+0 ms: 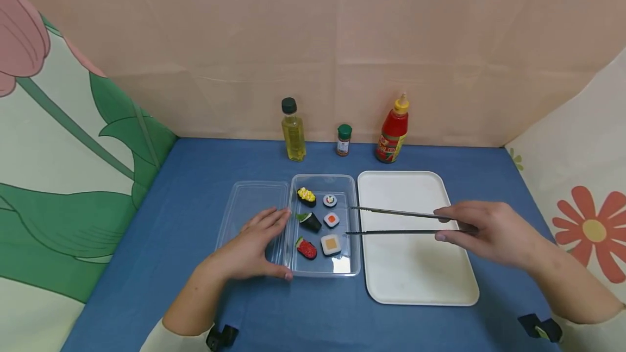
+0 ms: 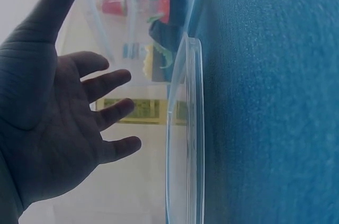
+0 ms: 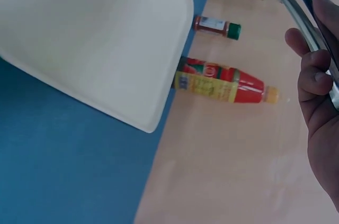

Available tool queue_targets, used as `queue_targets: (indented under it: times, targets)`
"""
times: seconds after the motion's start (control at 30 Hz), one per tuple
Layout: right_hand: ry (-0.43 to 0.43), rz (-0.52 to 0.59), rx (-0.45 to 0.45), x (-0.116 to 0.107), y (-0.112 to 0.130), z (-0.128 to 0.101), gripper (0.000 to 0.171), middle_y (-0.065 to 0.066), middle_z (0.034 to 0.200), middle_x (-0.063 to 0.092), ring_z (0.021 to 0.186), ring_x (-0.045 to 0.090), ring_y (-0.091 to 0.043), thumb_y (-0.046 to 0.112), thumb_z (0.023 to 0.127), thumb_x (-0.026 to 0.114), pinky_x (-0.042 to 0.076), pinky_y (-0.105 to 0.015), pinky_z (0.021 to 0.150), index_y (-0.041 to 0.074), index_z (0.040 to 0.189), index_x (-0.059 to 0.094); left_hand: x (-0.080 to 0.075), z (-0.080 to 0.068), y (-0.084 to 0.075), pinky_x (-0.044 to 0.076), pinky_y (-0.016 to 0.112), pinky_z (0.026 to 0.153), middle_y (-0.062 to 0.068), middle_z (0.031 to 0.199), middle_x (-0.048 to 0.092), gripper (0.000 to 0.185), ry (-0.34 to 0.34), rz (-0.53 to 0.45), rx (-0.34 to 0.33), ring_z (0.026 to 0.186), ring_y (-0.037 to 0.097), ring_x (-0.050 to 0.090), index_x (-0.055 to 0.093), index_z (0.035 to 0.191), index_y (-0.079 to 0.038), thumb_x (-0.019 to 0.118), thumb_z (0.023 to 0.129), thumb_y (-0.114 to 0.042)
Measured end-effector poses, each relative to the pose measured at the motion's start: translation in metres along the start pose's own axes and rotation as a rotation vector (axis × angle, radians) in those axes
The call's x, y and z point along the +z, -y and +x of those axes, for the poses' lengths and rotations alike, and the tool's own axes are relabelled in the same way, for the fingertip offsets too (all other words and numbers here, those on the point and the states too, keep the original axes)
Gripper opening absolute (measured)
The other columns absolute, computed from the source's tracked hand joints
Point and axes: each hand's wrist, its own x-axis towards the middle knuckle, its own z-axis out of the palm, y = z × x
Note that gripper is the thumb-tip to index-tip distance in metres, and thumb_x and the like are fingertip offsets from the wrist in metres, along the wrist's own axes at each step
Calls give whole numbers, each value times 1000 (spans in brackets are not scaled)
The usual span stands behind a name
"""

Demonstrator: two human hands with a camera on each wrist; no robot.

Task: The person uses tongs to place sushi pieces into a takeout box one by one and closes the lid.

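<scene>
My right hand (image 1: 494, 232) grips metal tongs (image 1: 401, 212) by the closed end. Their two arms are spread and reach left across the white tray (image 1: 415, 276), tips over the right side of a clear plastic container (image 1: 318, 269). Inside that container lie toy sushi pieces: a corn-topped one (image 1: 306, 196), a dark cone roll (image 1: 309, 222), a red-topped one (image 1: 306, 248), a square white piece (image 1: 331, 244) and two small round rolls (image 1: 330, 200). At the container's left edge is my left hand (image 1: 251, 249), fingers spread and holding nothing, above the clear lid (image 1: 244, 197).
Behind the container stand an oil bottle (image 1: 294, 137), a small green-capped jar (image 1: 343, 143) and a red sauce bottle (image 1: 391, 134). A beige backdrop (image 1: 244, 42) rises behind the blue tabletop (image 1: 195, 194). Patterned panels flank both sides.
</scene>
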Motion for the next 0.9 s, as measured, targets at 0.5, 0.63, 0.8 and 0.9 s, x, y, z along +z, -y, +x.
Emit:
queue_targets:
  times: [0.5,0.63,0.8,0.9]
  targets:
    - [-109,-78,118,6,-14,-46,48,24,76,55,65,45,8,22,70,96,38,-10,59,14,114,80,1,-1,0,12,73,118,4,173,19,124,-9,-9,10,158,38,8,24,167,-16,89,71,-62]
    - [-163,-105,138,7,-22,-63,47,21,77,59,68,46,10,30,74,94,40,-11,59,11,115,80,0,-1,-1,12,73,118,6,173,19,124,-11,-10,18,158,39,9,24,167,-16,89,71,-62]
    - [-208,-147,222,9,-28,-84,51,7,84,73,70,54,13,20,67,97,45,-9,60,7,114,80,0,-1,0,13,73,118,6,173,20,125,-13,0,15,158,39,9,24,167,-16,89,71,-63]
    - [-214,-178,299,9,-30,-94,56,-3,89,77,69,57,14,7,62,96,47,-9,59,5,114,79,0,-1,-1,12,73,118,5,173,19,125,-12,0,9,158,38,9,24,167,-17,89,71,-63]
